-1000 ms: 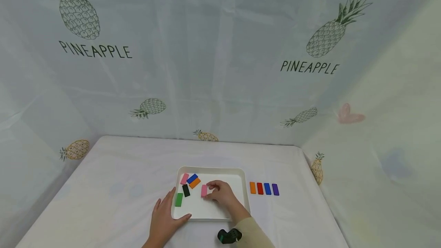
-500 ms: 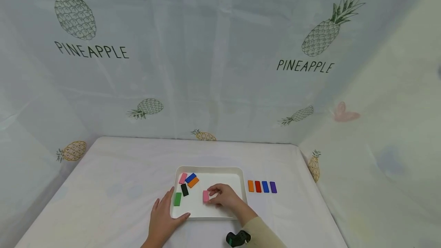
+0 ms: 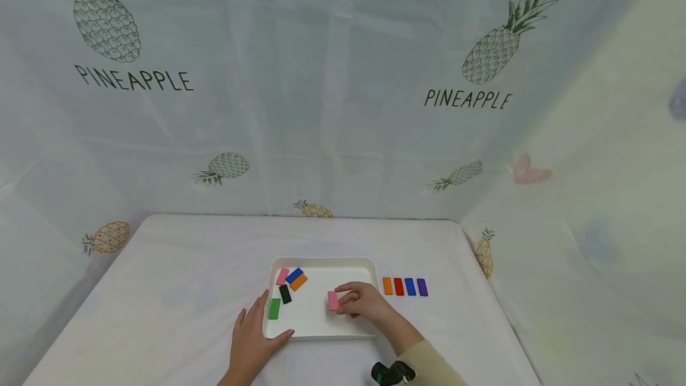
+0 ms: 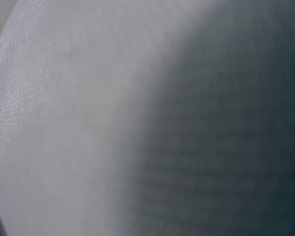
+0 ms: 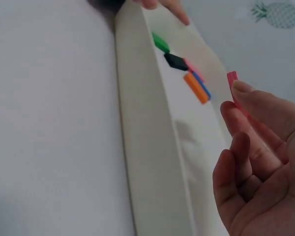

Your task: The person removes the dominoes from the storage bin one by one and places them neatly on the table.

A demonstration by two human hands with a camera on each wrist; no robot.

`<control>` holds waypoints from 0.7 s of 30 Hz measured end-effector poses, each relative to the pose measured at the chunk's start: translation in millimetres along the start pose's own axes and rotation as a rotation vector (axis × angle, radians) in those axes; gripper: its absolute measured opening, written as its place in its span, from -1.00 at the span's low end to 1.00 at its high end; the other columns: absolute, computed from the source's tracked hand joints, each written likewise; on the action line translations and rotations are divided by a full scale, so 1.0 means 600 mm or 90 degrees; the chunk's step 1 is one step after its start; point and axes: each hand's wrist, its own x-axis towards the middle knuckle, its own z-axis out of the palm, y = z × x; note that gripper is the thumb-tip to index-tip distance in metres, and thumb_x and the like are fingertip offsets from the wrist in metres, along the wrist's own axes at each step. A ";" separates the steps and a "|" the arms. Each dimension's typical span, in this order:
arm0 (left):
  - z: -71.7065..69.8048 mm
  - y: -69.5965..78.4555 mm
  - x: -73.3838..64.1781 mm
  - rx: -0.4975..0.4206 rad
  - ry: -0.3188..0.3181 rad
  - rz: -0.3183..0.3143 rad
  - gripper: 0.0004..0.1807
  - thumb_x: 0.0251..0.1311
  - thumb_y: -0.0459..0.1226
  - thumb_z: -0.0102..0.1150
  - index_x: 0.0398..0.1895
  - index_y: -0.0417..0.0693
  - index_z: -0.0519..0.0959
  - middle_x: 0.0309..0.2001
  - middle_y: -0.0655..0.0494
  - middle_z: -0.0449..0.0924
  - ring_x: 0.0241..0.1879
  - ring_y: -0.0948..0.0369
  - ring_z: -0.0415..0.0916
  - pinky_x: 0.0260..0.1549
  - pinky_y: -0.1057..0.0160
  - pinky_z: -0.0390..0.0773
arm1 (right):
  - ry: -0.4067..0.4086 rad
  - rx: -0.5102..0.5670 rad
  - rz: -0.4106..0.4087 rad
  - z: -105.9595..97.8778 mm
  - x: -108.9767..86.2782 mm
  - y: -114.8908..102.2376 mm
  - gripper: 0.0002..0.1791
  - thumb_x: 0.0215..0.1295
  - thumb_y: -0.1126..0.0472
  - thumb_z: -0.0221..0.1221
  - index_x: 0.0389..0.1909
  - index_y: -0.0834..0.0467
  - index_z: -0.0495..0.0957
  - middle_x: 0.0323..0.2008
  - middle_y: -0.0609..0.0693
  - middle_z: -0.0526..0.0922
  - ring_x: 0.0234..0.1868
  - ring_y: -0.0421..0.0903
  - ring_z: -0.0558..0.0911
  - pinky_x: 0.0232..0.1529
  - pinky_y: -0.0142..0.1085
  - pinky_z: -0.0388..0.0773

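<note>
My right hand [image 3: 368, 301] pinches a small pink block [image 3: 333, 301] between thumb and fingers above the white tray [image 3: 321, 337]. In the right wrist view that pink block [image 5: 232, 78] stands out from the fingertips, mostly covered by the thumb. My left hand [image 3: 249, 339] lies against the tray's front left corner, its fingers straight along the left side and its thumb at the front edge. Inside the tray, on the left, are a green block [image 3: 274, 308], a black block [image 3: 285, 294], another pink block [image 3: 282, 276], a blue block [image 3: 295, 274] and an orange block [image 3: 298, 282].
To the right of the tray, an orange block [image 3: 387, 286], a red block [image 3: 399, 286], a blue block [image 3: 410, 286] and a purple block [image 3: 423, 287] stand in a row on the white cloth [image 3: 193, 267]. The left wrist view shows blurred pale fabric and dark shadow.
My right hand has carried the pink block rightward over the tray, away from the other blocks. The left hand stays at the tray's corner. The head view has shifted slightly.
</note>
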 end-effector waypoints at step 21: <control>0.000 0.003 0.002 -0.005 0.023 0.026 0.23 -0.21 0.25 0.44 0.45 -0.25 0.15 0.33 -0.26 0.32 0.33 -0.17 0.22 0.34 -0.25 -0.08 | 0.138 -0.061 -0.030 -0.165 -0.051 0.023 -0.48 0.02 0.28 0.46 0.07 0.19 0.60 -0.26 0.03 0.65 -0.36 -0.07 0.50 -0.42 -0.35 0.51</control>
